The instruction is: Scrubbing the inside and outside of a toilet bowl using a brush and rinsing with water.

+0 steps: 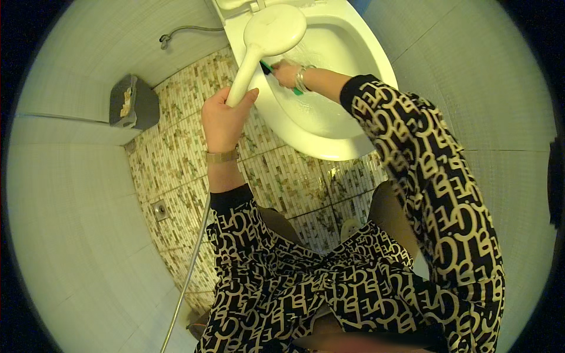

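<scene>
My left hand [226, 116] is closed round the handle of a white shower head [275, 29]. The wide round head is held over the left rim of a white toilet bowl [329, 150], covering part of it. My right hand [286, 75] reaches over the bowl, its fingers wrapped round a green-handled brush [297, 91]. Dark bristles show at the brush's upper end, against the inner left side of the rim. Much of the handle is hidden by my hand and wrist. Water or wet streaks glisten inside the bowl.
A grey waste bin [134, 103] stands against the left wall. A metal hose [191, 259] runs down at the lower left, and a pipe with a valve [166, 40] sticks out near the toilet. A square drain [159, 210] lies in the mosaic-tiled floor [176, 135]. Tiled walls close in on both sides.
</scene>
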Action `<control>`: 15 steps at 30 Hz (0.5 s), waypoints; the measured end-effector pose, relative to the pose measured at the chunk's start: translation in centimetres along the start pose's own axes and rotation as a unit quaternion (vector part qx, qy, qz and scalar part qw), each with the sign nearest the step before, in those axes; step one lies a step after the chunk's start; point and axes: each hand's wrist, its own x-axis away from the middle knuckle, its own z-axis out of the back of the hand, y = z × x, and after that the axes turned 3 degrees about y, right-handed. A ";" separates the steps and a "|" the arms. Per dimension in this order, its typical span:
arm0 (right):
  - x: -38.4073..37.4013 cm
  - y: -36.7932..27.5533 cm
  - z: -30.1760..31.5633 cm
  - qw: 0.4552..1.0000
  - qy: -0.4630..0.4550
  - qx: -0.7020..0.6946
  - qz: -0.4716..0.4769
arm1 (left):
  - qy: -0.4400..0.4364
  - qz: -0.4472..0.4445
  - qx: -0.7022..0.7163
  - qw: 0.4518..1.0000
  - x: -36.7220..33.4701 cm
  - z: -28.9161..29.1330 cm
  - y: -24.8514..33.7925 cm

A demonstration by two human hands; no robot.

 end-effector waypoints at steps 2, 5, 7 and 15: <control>0.2 -1.2 -0.7 0.999 -0.023 0.024 -0.001 | 0.009 -0.001 -0.027 1.000 0.2 0.7 -0.1; 1.9 -3.2 -0.5 0.991 -0.066 0.115 -0.010 | 0.025 0.001 -0.048 0.999 0.5 1.6 -0.8; 4.3 -1.1 -0.5 0.787 -0.272 0.471 0.290 | 0.029 0.005 -0.036 0.999 0.4 1.4 -0.7; 3.2 -1.9 -3.1 0.844 -0.209 0.439 0.227 | 0.010 0.006 -0.025 1.000 0.5 1.7 -2.9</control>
